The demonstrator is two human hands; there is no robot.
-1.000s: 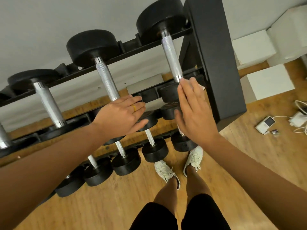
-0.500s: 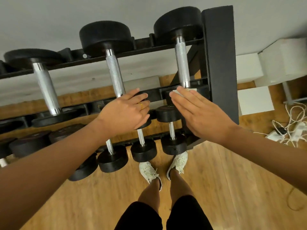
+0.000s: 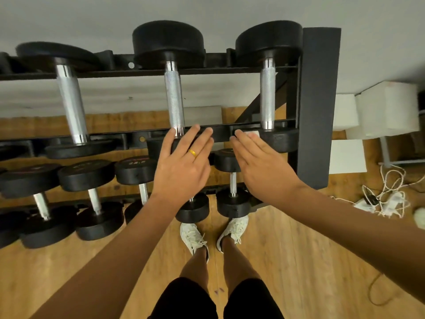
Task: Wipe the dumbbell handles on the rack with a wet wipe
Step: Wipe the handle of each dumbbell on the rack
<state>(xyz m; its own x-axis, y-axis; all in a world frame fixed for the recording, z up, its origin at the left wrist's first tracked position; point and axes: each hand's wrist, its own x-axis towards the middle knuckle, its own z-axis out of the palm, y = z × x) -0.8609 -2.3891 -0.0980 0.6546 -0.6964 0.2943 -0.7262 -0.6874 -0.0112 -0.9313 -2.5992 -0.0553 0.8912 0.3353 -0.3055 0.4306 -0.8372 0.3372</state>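
On the top shelf of the black metal dumbbell rack (image 3: 319, 107), the left hand (image 3: 181, 162) grasps nothing, its straight, spread fingers lying over the near black head of the middle dumbbell, fingertips at the near end of the middle knurled silver handle (image 3: 174, 100); the right hand (image 3: 262, 164), fingers straight and together, presses a small white wet wipe (image 3: 252, 134) onto the rightmost dumbbell's near head, just left of the rightmost silver handle (image 3: 267, 95).

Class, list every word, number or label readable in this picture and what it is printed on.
"22.5" (faint, apparently): on the black round dumbbell head, middle tier.
Marks on the neighbouring black dumbbell heads: too blurred to read.
Nothing else legible.
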